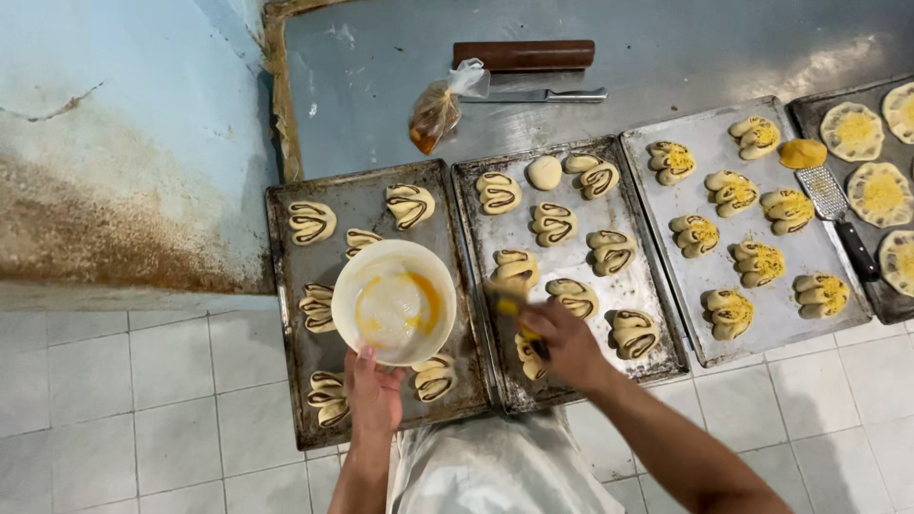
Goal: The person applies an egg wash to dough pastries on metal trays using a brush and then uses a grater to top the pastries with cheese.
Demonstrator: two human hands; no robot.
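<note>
1. Left hand: closed on the near rim of a white bowl, thumb over the edge and fingers beneath, holding it above the leftmost baking tray. The forearm rises straight from the bottom of the view, wrist level, so the bowl sits nearly flat.
2. The bowl holds a thin yellow liquid, probably egg wash, pooled against one side. It looks light and rigid, but the liquid would slop if tipped; a rim grip like this one calls for a steady wrist.
3. Right hand: curled shut around a small brush, whose yellow tip is blurred over the middle baking tray. The arm enters from lower right, elbow out, knuckles turned up.
4. The brush tip is just beside a shaped dough piece with dark filling lines. Such raw dough is judged soft and easily dented, best touched with bristles only and lifted, if at all, from underneath.
5. The third baking tray carries dough pieces topped with yellow shreds; a grater and an orange-yellow block lie at its far corner.
6. On the steel bench beyond: a wooden rolling pin, a knife and a knotted plastic bag.
</note>
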